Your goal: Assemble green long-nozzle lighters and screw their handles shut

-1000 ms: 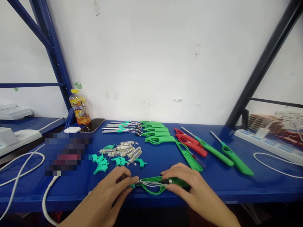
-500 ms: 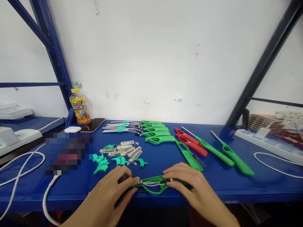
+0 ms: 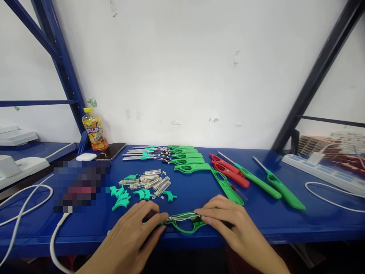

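At the table's front edge lies a green utility lighter shell half (image 3: 186, 231), its inside facing up. My left hand (image 3: 137, 224) is closed on its left end, thumb and forefinger pinching where a small metal end shows. White wires (image 3: 182, 217) run along the shell to a small black igniter (image 3: 196, 219). My right hand (image 3: 230, 217) pinches the igniter at the shell's right part, which its fingers partly hide. Beyond my hands lie teal triggers (image 3: 122, 201), clear fuel tubes (image 3: 162, 185) and tiny pale clips (image 3: 162, 197).
Green shell halves (image 3: 196, 167) and metal rods with wires (image 3: 134, 158) lie in rows at the back. Red shells (image 3: 230, 174), a screwdriver (image 3: 239, 193) and green lighters (image 3: 285, 190) are right. A bottle (image 3: 95, 131), phone (image 3: 111, 151) and cable (image 3: 54, 232) are left.
My right fingers have shifted slightly left with the black igniter, and the white wires now bow upward more. My left hand keeps its hold. The view has moved very slightly.
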Tool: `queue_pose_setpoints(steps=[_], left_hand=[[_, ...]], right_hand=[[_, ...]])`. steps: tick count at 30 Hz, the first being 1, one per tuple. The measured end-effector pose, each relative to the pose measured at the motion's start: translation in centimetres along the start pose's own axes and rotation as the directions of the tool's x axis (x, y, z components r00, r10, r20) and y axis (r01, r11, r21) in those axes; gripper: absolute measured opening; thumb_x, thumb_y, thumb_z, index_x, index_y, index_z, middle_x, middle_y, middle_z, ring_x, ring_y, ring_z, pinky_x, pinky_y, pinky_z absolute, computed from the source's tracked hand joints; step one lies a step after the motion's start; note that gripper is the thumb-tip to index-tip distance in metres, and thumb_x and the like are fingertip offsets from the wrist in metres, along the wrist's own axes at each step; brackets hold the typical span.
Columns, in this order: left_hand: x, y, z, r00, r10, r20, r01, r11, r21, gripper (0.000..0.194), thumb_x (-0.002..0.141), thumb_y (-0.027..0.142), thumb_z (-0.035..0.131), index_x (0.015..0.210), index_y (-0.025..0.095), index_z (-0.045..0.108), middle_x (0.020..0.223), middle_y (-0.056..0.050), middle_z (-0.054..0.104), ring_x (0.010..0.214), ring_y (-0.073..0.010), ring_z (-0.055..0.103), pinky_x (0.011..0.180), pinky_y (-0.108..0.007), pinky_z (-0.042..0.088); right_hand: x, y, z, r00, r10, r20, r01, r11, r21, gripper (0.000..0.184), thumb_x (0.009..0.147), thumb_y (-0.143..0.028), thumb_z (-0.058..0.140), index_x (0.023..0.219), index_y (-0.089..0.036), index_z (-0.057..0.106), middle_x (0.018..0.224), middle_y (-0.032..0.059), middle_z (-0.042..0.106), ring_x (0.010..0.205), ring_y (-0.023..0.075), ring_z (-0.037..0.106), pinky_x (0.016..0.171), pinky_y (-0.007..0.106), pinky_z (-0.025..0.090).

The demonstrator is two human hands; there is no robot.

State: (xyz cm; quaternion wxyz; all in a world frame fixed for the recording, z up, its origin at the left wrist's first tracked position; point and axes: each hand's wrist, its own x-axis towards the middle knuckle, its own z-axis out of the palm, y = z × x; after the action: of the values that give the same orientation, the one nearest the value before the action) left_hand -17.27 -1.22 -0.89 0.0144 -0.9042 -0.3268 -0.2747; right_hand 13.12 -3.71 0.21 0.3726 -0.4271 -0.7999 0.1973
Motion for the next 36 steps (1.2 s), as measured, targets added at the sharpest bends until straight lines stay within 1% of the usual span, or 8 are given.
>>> queue_pose_setpoints(steps=[5,9,13,16,20,26,32,36], left_hand=[[1.1,-0.4,-1.0,0.999,0.023,-0.022,-0.021,0.998,0.060,0.025,0.111,0.026,0.049,0.131,0.028,0.064,0.116,-0.006,0.067,0.102,-0.0243,0.067,0.089,-0.038,0.057],[3.5,-2.0,-1.5,1.000,0.004,-0.006,-0.004,0.997,0.080,0.029,0.112,0.025,0.043,0.123,0.025,0.070,0.114,-0.007,0.069,0.101,-0.0260,0.065,0.087,-0.041,0.056],[6.0,-3.8,-1.1,0.999,0.013,0.050,-0.018,0.995,0.103,0.032,0.109,0.022,0.043,0.124,0.024,0.072,0.115,-0.009,0.071,0.104,-0.0280,0.064,0.088,-0.042,0.056],[7.0,-4.5,-0.6,0.997,0.026,0.071,-0.033,0.994,0.102,0.031,0.107,0.020,0.046,0.121,0.023,0.073,0.115,-0.010,0.071,0.105,-0.0285,0.064,0.089,-0.043,0.056],[7.2,-4.6,-0.3,0.996,0.034,0.087,-0.043,0.993,0.108,0.029,0.103,0.014,0.049,0.109,0.022,0.076,0.111,-0.009,0.072,0.103,-0.0267,0.066,0.089,-0.040,0.056],[7.3,-4.5,-0.3,0.996,0.045,0.079,-0.054,0.991,0.119,0.022,0.100,0.012,0.057,0.100,0.022,0.077,0.098,-0.006,0.070,0.092,-0.0240,0.066,0.080,-0.035,0.053],[7.2,-4.3,-0.9,0.996,0.091,-0.008,-0.089,0.988,0.123,0.026,0.107,0.019,0.049,0.098,0.021,0.074,0.100,-0.007,0.071,0.090,-0.0237,0.066,0.076,-0.034,0.053],[6.1,-2.3,-1.8,0.984,0.148,-0.102,-0.138,0.986,0.098,0.023,0.111,0.022,0.049,0.109,0.022,0.072,0.106,-0.005,0.075,0.096,-0.0212,0.069,0.085,-0.033,0.055]], right_hand=[[-0.1,-0.3,-0.2,1.000,0.005,0.020,-0.005,1.000,-0.013,0.027,0.109,-0.033,0.060,0.127,-0.043,0.078,0.109,-0.0037,0.078,0.102,0.0161,0.066,0.088,0.030,0.053],[0.0,-0.2,-0.2,0.999,0.010,0.035,-0.010,1.000,-0.016,0.027,0.109,-0.033,0.060,0.127,-0.042,0.078,0.110,-0.0031,0.078,0.103,0.0166,0.066,0.089,0.030,0.053],[0.0,-0.2,-0.2,0.999,0.015,0.029,-0.014,1.000,-0.014,0.025,0.108,-0.034,0.061,0.123,-0.041,0.080,0.108,-0.0031,0.078,0.101,0.0159,0.066,0.089,0.030,0.053],[0.0,-0.2,-0.2,0.999,0.041,0.011,-0.041,0.999,-0.014,0.020,0.106,-0.034,0.066,0.116,-0.039,0.082,0.108,-0.0035,0.077,0.101,0.0152,0.068,0.090,0.029,0.052],[0.1,-0.3,-0.3,0.995,0.098,-0.003,-0.098,0.995,-0.031,0.012,0.102,-0.037,0.072,0.102,-0.033,0.083,0.113,-0.0017,0.075,0.102,0.0160,0.069,0.092,0.030,0.052],[0.0,-0.3,-0.1,0.995,0.104,0.003,-0.104,0.995,-0.012,0.013,0.101,-0.037,0.072,0.095,-0.029,0.081,0.112,0.0001,0.074,0.100,0.0171,0.069,0.090,0.030,0.052],[0.0,-0.4,-0.2,0.995,0.104,0.007,-0.104,0.995,0.006,0.011,0.100,-0.035,0.074,0.094,-0.029,0.080,0.109,-0.0015,0.075,0.100,0.0158,0.068,0.089,0.029,0.051],[0.0,-0.5,-0.3,0.996,0.087,0.012,-0.088,0.996,0.020,0.014,0.101,-0.035,0.072,0.091,-0.027,0.078,0.106,-0.0020,0.075,0.099,0.0152,0.067,0.089,0.029,0.050]])
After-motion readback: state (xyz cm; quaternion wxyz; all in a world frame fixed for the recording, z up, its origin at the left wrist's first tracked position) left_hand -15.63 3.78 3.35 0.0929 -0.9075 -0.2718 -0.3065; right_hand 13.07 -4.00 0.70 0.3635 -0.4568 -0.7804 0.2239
